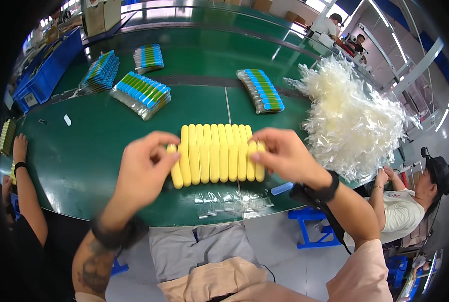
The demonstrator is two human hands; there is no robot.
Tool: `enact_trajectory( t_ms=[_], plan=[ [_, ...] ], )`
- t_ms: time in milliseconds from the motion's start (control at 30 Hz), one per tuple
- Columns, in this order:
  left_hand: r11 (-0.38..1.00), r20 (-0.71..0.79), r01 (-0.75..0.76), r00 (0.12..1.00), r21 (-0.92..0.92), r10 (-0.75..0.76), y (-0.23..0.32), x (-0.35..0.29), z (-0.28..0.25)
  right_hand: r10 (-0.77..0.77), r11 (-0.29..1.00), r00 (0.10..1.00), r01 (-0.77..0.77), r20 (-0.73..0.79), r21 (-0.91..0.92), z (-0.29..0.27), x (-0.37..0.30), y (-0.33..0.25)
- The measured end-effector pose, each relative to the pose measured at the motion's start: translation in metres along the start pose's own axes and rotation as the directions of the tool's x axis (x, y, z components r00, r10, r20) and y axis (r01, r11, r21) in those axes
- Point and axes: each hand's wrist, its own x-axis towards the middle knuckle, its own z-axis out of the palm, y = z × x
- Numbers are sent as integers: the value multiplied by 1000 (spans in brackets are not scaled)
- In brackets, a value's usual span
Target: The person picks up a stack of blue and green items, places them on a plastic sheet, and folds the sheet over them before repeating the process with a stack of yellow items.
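Two overlapping rows of slim yellow round-ended sticks (214,163) lie side by side on the green table in front of me. My left hand (146,163) pinches the upper end of the leftmost front stick (176,173) between thumb and index finger. At the other end of the row, my right hand (285,153) has thumb and index finger closed on the top of the rightmost front stick (260,171). Just below the rows lie small clear plastic sleeves (219,201). A blue stick-like piece (282,189) rests by my right wrist.
Bundles of blue-and-green wrapped sticks (141,93) lie farther back, with another bundle (261,90) right of centre. A large heap of clear plastic sleeves (353,118) covers the right side. A blue bin (51,70) stands far left. Co-workers sit at both sides.
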Motion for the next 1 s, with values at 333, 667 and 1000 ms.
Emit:
enact_trajectory(
  t_ms=[333,667,1000],
  plan=[
    [938,159,143,967,316,-201,-32,63,2,82,936,996,-93,-48,-339,-14,66,43],
    [893,398,-37,903,449,-163,-25,51,-13,8,874,988,68,154,-480,-10,53,37],
    [990,112,45,993,-137,-29,-18,-54,-23,-207,640,829,517,520,-568,64,-2,-46]
  ],
)
